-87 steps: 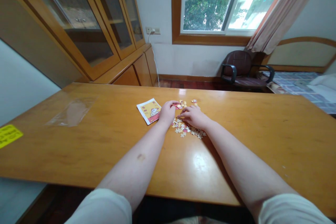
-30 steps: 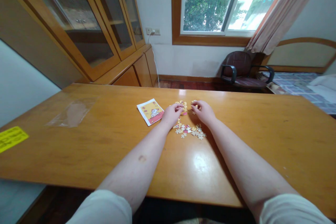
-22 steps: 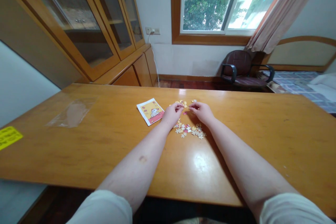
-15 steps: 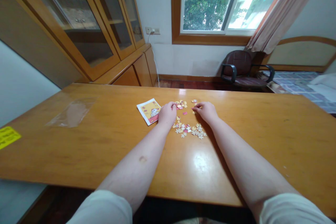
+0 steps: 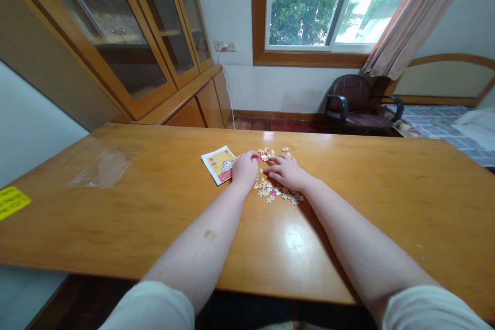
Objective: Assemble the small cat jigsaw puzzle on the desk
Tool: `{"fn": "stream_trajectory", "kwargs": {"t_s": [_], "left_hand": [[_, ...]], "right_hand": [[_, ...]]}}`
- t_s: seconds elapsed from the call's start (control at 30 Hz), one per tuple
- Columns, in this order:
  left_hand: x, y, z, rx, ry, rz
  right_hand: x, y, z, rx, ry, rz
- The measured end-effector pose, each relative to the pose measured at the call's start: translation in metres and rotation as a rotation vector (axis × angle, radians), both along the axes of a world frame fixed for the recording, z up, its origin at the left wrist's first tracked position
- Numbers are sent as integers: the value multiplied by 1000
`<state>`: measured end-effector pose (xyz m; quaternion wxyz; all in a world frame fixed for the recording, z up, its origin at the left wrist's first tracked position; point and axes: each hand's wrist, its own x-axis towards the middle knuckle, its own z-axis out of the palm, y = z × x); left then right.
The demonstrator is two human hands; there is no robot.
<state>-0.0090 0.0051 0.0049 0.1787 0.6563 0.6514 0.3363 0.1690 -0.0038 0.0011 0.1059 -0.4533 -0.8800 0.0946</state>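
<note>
Several small yellow, white and red puzzle pieces [image 5: 281,193] lie scattered on the wooden table [image 5: 154,206]. My left hand [image 5: 245,167] rests beside them, its fingertips touching pieces at the far cluster [image 5: 266,153]. My right hand [image 5: 285,171] lies over the middle of the pile, fingers pointing left and touching pieces there. Whether either hand pinches a piece is hidden by the fingers. A yellow picture card [image 5: 219,163] lies just left of my left hand.
A clear plastic bag [image 5: 105,165] lies on the table's left part and a yellow sheet [image 5: 11,201] at its left edge. Behind the table are wooden glass-door cabinets [image 5: 127,41], a window [image 5: 332,2], a dark armchair [image 5: 356,103] and a bed [image 5: 456,124].
My right hand has moved from the far right cluster back toward me and left, onto the middle of the pile. My left hand has stayed by the card.
</note>
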Motion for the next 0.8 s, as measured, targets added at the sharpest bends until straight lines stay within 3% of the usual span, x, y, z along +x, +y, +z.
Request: {"fn": "stream_trajectory", "kwargs": {"t_s": [0.17,0.4,0.57,0.8], "left_hand": [[1,-3,-1,14,172,-56],[-3,2,-9,-13,209,-93],[-1,2,-7,-28,222,7],[1,1,-7,27,218,85]], "right_hand": [[4,4,-1,40,2,-88],[-7,-5,8,-4,16,91],[-10,-12,10,-18,-22,84],[-5,-2,3,114,42,-16]]}}
